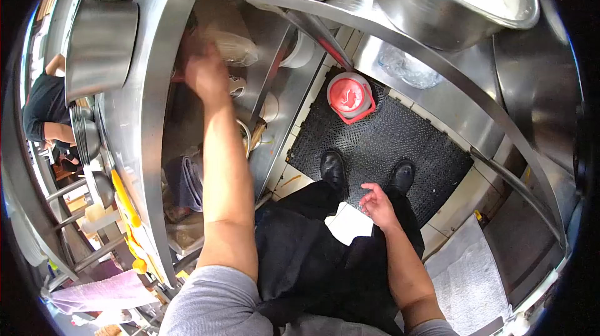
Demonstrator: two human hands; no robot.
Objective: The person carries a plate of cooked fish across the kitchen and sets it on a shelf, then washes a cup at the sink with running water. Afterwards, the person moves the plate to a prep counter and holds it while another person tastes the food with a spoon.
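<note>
You have your left hand (208, 73) in under the desk (153, 105), near the plastic bag (232, 48) there; blur means you cannot tell its grip. Your right hand (379, 206) hangs well apart from the desk, its grip open. Under the desk, nearer you, lies the folded cloth (185, 183); out from it, the red-topped tub (350, 96) stands on the mat (375, 142).

A black mat (387, 142) lay on the tiled floor (432, 239), bearing a red-topped container (350, 96) at its far side. A steel surface (370, 55) farther right held clear plastic (409, 68); the left counter (152, 80) carried a steel pot (102, 48).
</note>
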